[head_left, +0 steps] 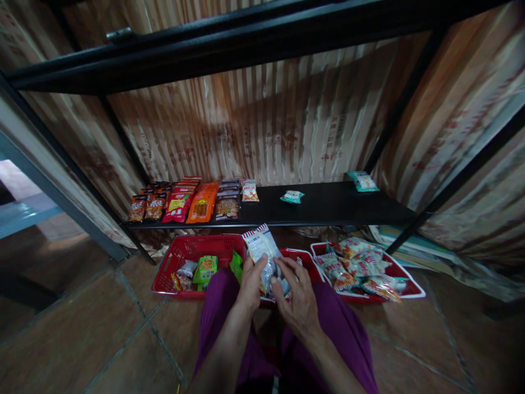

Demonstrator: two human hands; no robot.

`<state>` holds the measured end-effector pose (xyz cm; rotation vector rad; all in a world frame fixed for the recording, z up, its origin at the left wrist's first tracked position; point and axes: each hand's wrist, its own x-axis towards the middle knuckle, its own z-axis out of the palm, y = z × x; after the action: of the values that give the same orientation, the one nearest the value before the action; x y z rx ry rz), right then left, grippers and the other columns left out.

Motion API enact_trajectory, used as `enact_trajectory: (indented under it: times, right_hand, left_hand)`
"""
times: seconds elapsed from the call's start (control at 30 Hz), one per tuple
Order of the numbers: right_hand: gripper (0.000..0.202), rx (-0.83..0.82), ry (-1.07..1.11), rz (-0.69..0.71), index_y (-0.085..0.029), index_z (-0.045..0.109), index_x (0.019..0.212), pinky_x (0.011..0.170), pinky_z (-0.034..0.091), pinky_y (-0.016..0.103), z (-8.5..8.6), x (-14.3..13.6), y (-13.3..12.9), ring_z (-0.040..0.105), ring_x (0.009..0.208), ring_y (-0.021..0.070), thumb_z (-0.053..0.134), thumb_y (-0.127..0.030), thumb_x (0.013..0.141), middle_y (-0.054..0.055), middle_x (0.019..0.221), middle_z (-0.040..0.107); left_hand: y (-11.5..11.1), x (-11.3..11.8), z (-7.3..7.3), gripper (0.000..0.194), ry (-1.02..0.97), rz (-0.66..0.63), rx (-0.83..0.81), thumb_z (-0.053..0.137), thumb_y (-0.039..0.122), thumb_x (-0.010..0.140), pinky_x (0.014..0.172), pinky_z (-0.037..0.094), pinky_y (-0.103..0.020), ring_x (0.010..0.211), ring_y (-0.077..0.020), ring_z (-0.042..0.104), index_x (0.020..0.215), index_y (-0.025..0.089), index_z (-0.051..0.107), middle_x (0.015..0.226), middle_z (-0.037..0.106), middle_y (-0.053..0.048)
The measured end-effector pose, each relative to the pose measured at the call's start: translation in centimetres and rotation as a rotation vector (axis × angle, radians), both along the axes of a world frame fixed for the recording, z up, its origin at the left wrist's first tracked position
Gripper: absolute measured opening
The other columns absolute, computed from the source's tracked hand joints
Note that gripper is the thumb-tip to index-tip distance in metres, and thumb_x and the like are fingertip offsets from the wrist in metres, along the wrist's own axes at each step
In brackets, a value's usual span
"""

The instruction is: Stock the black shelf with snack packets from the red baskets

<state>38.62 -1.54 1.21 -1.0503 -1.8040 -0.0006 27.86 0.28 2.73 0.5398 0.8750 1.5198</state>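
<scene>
My left hand is closed around the edge of a white and silver snack bag, its thumb on the printed face. The bag is tilted, with its striped top end pointing toward the shelf. At the bag's right side, my right hand has its thumb and fingertips on the silver lower part. Beneath both hands is a red basket between my knees, its contents mostly hidden. To the right, a red basket with a white rim holds several similar snack bags.
Another red basket on the left holds green packets. On the low black shelf stand rows of brown, red, orange and dark packets, a white bag and two teal packets. A black upper shelf overhangs.
</scene>
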Motion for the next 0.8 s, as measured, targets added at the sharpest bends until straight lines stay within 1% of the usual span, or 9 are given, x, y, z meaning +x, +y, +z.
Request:
enact_trajectory:
  times: [0.13, 0.23, 0.33, 0.47, 0.53, 0.6, 0.7, 0.8]
  right_hand:
    - [0.044, -0.033, -0.037, 0.011, -0.022, 0.047, 0.132, 0.095, 0.043, 0.048, -0.9, 0.4, 0.5, 0.052, 0.113, 0.0270, 0.050, -0.030, 0.088, 0.013, 0.123, 0.055]
    - [0.051, -0.057, -0.058, 0.018, -0.021, 0.040, 0.137, 0.097, 0.043, 0.049, -2.0, 0.6, 0.8, 0.050, 0.119, 0.0278, 0.050, -0.032, 0.088, 0.014, 0.129, 0.053]
    - [0.059, -0.107, -0.042, 0.001, -0.019, 0.034, 0.140, 0.098, 0.042, 0.052, -2.8, 0.8, 1.2, 0.049, 0.121, 0.0292, 0.051, -0.034, 0.086, 0.016, 0.132, 0.052]
    - [0.059, -0.219, 0.026, -0.019, -0.018, 0.034, 0.140, 0.095, 0.045, 0.052, -3.0, 1.1, 1.7, 0.051, 0.120, 0.0298, 0.050, -0.034, 0.086, 0.017, 0.132, 0.053]
    - [0.056, -0.293, 0.089, -0.036, -0.019, 0.038, 0.138, 0.094, 0.046, 0.051, -3.2, 1.3, 2.0, 0.052, 0.120, 0.0299, 0.050, -0.036, 0.086, 0.016, 0.131, 0.054]
    - [0.055, -0.367, 0.187, -0.063, -0.018, 0.044, 0.135, 0.095, 0.046, 0.050, -3.5, 1.6, 2.3, 0.053, 0.119, 0.0301, 0.051, -0.040, 0.085, 0.015, 0.130, 0.056]
    - [0.059, -0.519, 0.383, -0.098, -0.016, 0.049, 0.131, 0.092, 0.048, 0.046, -4.0, 2.1, 3.0, 0.059, 0.111, 0.0298, 0.052, -0.048, 0.081, 0.015, 0.124, 0.061]
    - [0.065, -0.697, 0.594, -0.083, -0.015, 0.050, 0.131, 0.084, 0.053, 0.040, -4.2, 2.3, 4.2, 0.065, 0.099, 0.0278, 0.055, -0.052, 0.077, 0.014, 0.113, 0.067]
  left_hand:
    - [0.0, 0.5, -0.3, 0.048, 0.081, 0.004, -0.002, 0.076, 0.042, 0.063, 0.083, 0.047, -0.032, 0.089, -0.0232, 0.066, 0.101, 0.015, 0.065, 0.100, 0.071, -0.010]
    - [0.0, 0.7, -0.5, 0.050, 0.147, -0.039, -0.002, 0.075, 0.043, 0.064, 0.087, 0.047, -0.033, 0.096, -0.0245, 0.064, 0.105, 0.017, 0.064, 0.103, 0.070, -0.010]
    - [0.0, 0.9, -0.5, 0.050, 0.185, -0.074, 0.029, 0.072, 0.041, 0.068, 0.093, 0.044, -0.033, 0.107, -0.0248, 0.060, 0.112, 0.019, 0.062, 0.113, 0.067, -0.009]
    - [0.0, 1.3, -0.2, 0.052, 0.228, -0.015, -0.008, 0.071, 0.042, 0.069, 0.100, 0.039, -0.031, 0.121, -0.0253, 0.051, 0.117, 0.022, 0.062, 0.128, 0.059, -0.008]
    - [0.0, 1.5, 0.0, 0.054, 0.251, 0.015, -0.034, 0.072, 0.043, 0.068, 0.102, 0.037, -0.031, 0.126, -0.0258, 0.046, 0.117, 0.023, 0.063, 0.131, 0.057, -0.008]
    - [0.1, 1.7, -0.1, 0.056, 0.273, 0.013, -0.047, 0.072, 0.045, 0.068, 0.103, 0.037, -0.032, 0.128, -0.0263, 0.045, 0.118, 0.024, 0.062, 0.131, 0.057, -0.008]
    - [0.6, 1.6, -0.7, 0.055, 0.297, -0.045, -0.046, 0.068, 0.047, 0.072, 0.098, 0.042, -0.034, 0.122, -0.0267, 0.050, 0.122, 0.025, 0.060, 0.132, 0.056, -0.009]
    - [1.9, 1.0, -1.8, 0.048, 0.360, -0.084, -0.025, 0.062, 0.046, 0.078, 0.095, 0.045, -0.036, 0.114, -0.0253, 0.056, 0.121, 0.025, 0.060, 0.130, 0.058, -0.008]
